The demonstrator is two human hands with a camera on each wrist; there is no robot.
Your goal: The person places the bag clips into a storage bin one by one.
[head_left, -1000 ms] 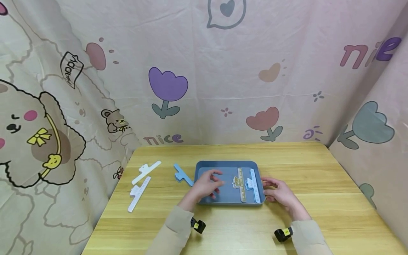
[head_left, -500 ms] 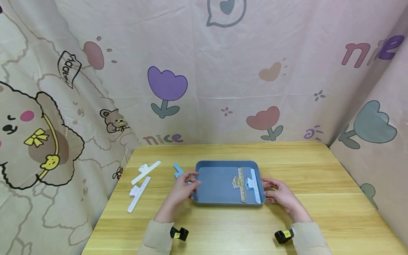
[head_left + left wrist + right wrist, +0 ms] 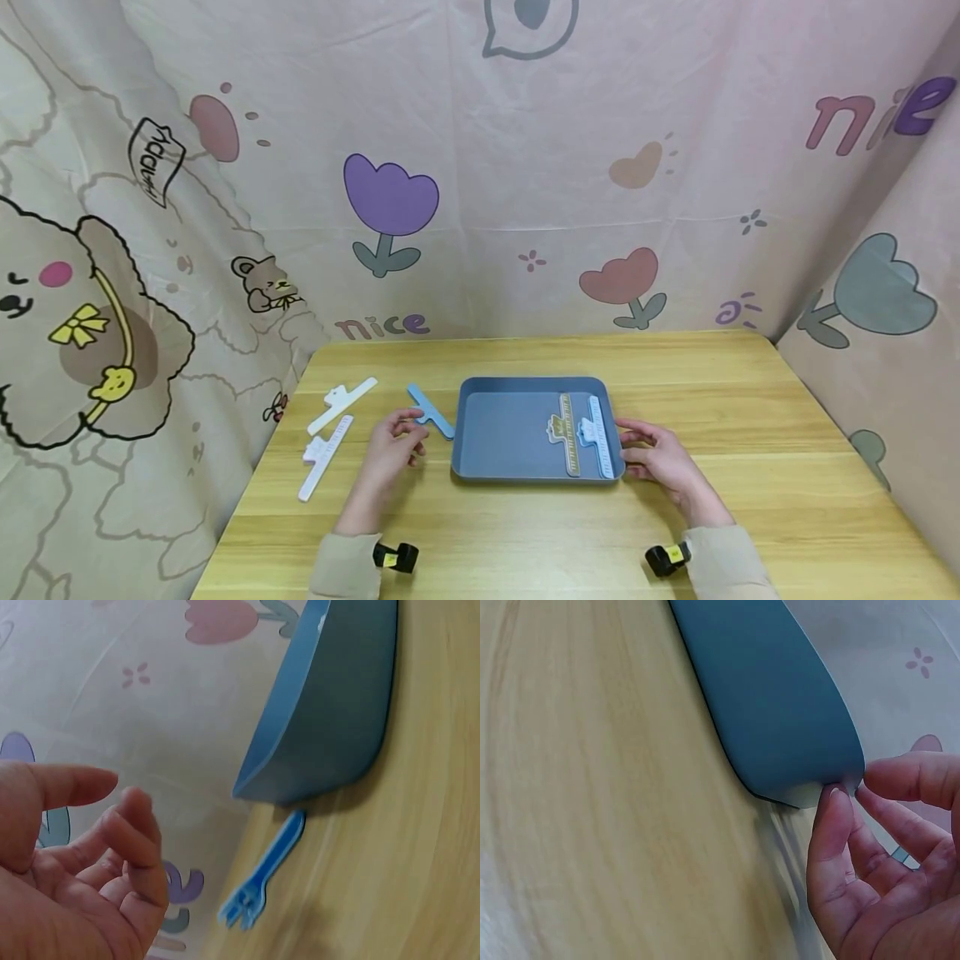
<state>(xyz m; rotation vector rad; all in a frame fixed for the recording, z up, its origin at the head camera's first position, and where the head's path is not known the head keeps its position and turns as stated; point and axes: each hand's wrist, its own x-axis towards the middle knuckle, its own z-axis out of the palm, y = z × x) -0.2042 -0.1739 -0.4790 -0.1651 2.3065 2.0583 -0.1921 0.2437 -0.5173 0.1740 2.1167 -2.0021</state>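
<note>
My left hand (image 3: 393, 446) hovers over the table left of the blue-grey tray (image 3: 506, 442), loosely curled and holding nothing. Just beyond its fingertips lies a blue ruler clip (image 3: 435, 417), also visible in the left wrist view below the tray corner. The fingers of my right hand (image 3: 662, 457) touch the tray's right wall; the right wrist view shows the fingertips against the outer side near the rim. Inside the tray, toward its right end, a gold-brown ruler clip (image 3: 570, 446) and a pale blue ruler clip (image 3: 600, 442) lie side by side.
Two more ruler clips lie at the table's left: a white one (image 3: 341, 406) farther back and a pale one (image 3: 326, 458) nearer. The wooden table (image 3: 540, 542) meets a printed curtain (image 3: 487, 275) at the back, with curtains at both sides too.
My left hand has moved left, from over the tray, past its left rim, to beside the blue ruler clip. The right hand stays at the tray's right wall.
</note>
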